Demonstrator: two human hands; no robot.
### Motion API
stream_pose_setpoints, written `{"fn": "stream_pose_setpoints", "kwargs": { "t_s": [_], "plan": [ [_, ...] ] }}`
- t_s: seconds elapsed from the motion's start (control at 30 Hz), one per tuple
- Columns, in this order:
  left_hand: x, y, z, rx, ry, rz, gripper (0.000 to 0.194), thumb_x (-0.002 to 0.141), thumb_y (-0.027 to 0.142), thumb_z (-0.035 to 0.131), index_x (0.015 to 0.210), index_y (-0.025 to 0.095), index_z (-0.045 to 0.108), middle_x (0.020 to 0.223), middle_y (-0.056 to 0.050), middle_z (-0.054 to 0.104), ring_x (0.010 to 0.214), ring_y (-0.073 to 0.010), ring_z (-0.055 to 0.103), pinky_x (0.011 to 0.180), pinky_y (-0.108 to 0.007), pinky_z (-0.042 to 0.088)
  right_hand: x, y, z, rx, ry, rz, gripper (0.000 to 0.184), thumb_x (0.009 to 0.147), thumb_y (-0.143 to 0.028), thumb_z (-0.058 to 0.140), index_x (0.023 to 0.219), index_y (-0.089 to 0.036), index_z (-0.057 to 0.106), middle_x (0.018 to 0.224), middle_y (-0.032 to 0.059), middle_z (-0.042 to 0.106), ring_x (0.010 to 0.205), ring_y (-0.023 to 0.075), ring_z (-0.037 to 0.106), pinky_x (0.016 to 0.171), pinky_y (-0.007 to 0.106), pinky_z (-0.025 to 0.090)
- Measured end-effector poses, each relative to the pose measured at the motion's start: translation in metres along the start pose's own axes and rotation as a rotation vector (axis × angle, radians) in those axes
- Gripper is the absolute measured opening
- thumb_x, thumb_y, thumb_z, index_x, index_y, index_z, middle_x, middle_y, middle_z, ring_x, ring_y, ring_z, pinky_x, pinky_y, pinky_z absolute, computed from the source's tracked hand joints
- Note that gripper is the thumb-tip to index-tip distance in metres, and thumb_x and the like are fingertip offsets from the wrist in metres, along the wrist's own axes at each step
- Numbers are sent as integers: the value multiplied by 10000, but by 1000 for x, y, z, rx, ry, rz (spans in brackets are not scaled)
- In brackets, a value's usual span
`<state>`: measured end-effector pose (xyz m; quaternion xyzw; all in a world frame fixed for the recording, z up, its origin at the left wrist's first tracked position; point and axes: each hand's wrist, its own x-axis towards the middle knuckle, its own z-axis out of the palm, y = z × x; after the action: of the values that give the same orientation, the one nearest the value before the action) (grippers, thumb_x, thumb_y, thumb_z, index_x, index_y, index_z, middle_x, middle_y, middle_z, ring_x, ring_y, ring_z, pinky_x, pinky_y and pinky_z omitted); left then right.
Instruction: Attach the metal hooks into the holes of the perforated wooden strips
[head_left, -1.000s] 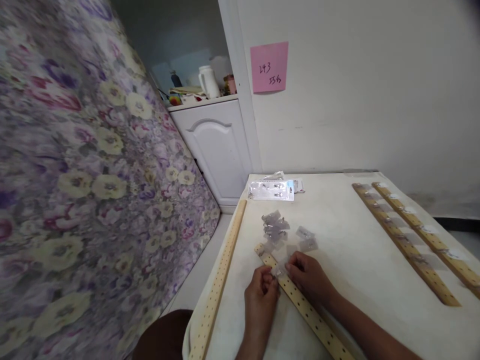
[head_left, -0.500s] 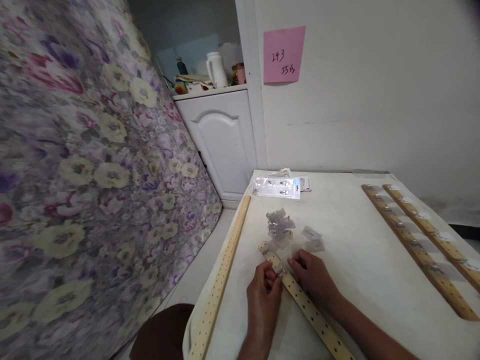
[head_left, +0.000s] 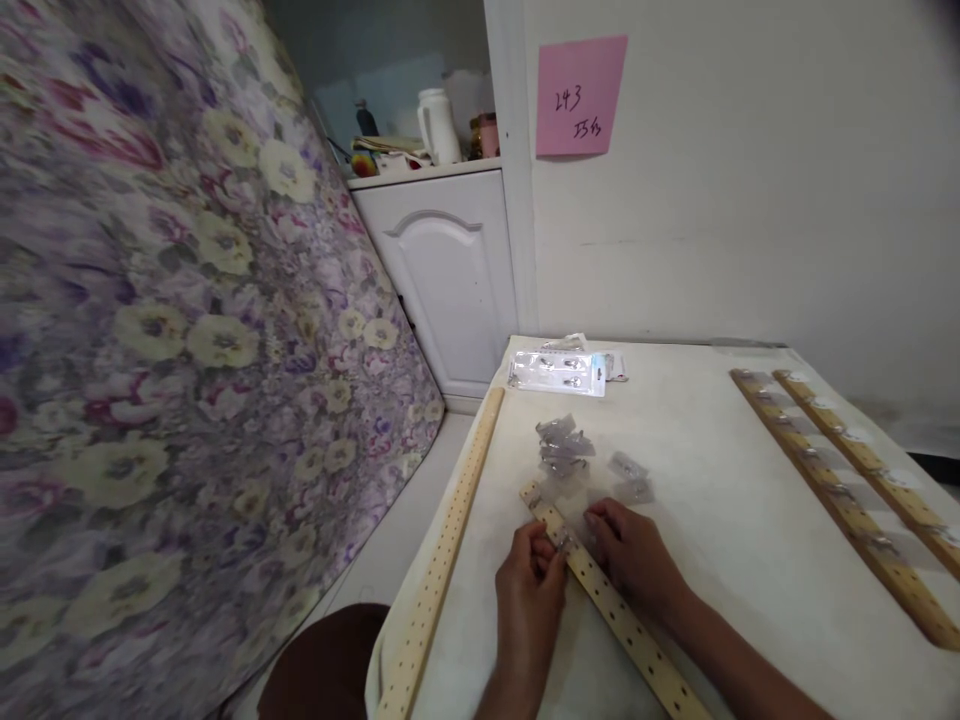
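Note:
A pale perforated strip (head_left: pixel 626 625) lies slantwise on the table between my hands. Near its far end sits a clear plastic hook (head_left: pixel 564 541) with a small shiny metal part. My left hand (head_left: pixel 529 590) is closed, thumb and fingertips at the strip's left edge against that hook. On the other side, my right hand (head_left: pixel 637 560) pinches, its fingertips at what looks like the hook's see-through plastic; the exact grip is hard to see. Beyond my hands lies a pile of clear plastic hooks (head_left: pixel 562 447), with a smaller group of hooks (head_left: pixel 631 476) to its right.
Along the table's left edge runs another perforated strip (head_left: pixel 450 540). Two wooden strips bearing hooks, one brown-edged (head_left: pixel 844 505) and one beside it (head_left: pixel 862 455), lie at right. Clear blister packs (head_left: pixel 556 371) rest at the back, before the wall. A floral curtain (head_left: pixel 187 400) hangs at left.
The view has shifted slightly. Both hands stay by the same hook on the strip, with only a slight movement of the right fingers.

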<state>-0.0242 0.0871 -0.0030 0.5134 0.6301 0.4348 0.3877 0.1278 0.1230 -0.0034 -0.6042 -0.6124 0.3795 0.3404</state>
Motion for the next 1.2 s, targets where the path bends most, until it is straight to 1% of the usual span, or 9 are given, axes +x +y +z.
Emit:
{"fn": "stream_pose_setpoints", "kwargs": {
  "t_s": [0.13, 0.27, 0.43, 0.53, 0.6, 0.67, 0.77, 0.93, 1.2],
  "plan": [
    [-1, -2, -1, -17, -11, -11, 229, 782, 253, 563, 1008, 227, 540, 727, 41, 549, 625, -108, 532, 584, -202, 432, 0, 8, -3, -122, 24, -64, 233, 862, -311, 408, 723, -204, 562, 568, -6, 627, 529, 164, 588, 529, 246, 405],
    [-2, -3, 0, -35, -17, -7, 240, 780, 244, 568, 1017, 226, 534, 722, 44, 540, 629, -106, 529, 585, -200, 435, -1, 13, -13, -218, 59, -118, 242, 876, -327, 398, 756, -202, 568, 601, 8, 637, 572, 179, 608, 564, 263, 428],
    [-4, -4, -1, -42, -18, 14, 270, 779, 233, 564, 1047, 219, 535, 738, 35, 541, 639, -113, 530, 592, -211, 448, -5, 15, -22, -215, 127, -130, 284, 902, -368, 380, 1030, -194, 565, 640, 2, 649, 583, 180, 628, 583, 278, 471],
    [-7, -4, -4, 26, 9, 56, 274, 771, 225, 567, 1044, 214, 547, 778, 19, 554, 645, -122, 522, 610, -233, 457, -10, 15, -17, -238, 184, -238, 283, 897, -336, 408, 1092, -201, 563, 795, 34, 671, 666, 174, 645, 633, 283, 503],
    [-10, -2, -7, 113, 32, 106, 277, 757, 201, 570, 1034, 216, 561, 826, 4, 560, 665, -133, 519, 637, -252, 458, -13, 13, -10, -257, 164, -343, 266, 889, -293, 421, 1089, -219, 580, 962, 59, 656, 784, 173, 654, 688, 281, 522],
    [-12, -1, -10, 189, 41, 168, 277, 750, 181, 567, 1025, 219, 574, 880, -15, 564, 739, -156, 532, 691, -276, 457, -16, 10, -4, -274, 96, -424, 279, 876, -244, 430, 1106, -242, 587, 1087, 63, 617, 901, 175, 644, 744, 278, 531],
    [-13, 0, -13, 229, 26, 219, 266, 764, 173, 552, 1024, 223, 574, 946, -35, 560, 853, -185, 537, 765, -303, 449, -17, 7, 2, -288, 18, -453, 312, 864, -202, 434, 1131, -264, 583, 1177, 60, 571, 982, 173, 625, 798, 286, 534],
    [-12, 0, -13, 237, -3, 209, 193, 802, 180, 522, 979, 233, 576, 925, -27, 554, 841, -182, 533, 753, -297, 440, -16, 9, 3, -275, 1, -438, 320, 853, -187, 449, 1141, -255, 568, 1174, 67, 568, 993, 184, 617, 828, 316, 531],
    [-9, 0, -10, 228, 2, 204, 147, 810, 190, 514, 925, 239, 591, 889, -15, 578, 804, -177, 552, 706, -277, 438, -14, 9, 5, -232, 14, -408, 232, 864, -215, 455, 1070, -233, 562, 1061, 61, 585, 935, 186, 617, 815, 327, 525]
  ]
}}
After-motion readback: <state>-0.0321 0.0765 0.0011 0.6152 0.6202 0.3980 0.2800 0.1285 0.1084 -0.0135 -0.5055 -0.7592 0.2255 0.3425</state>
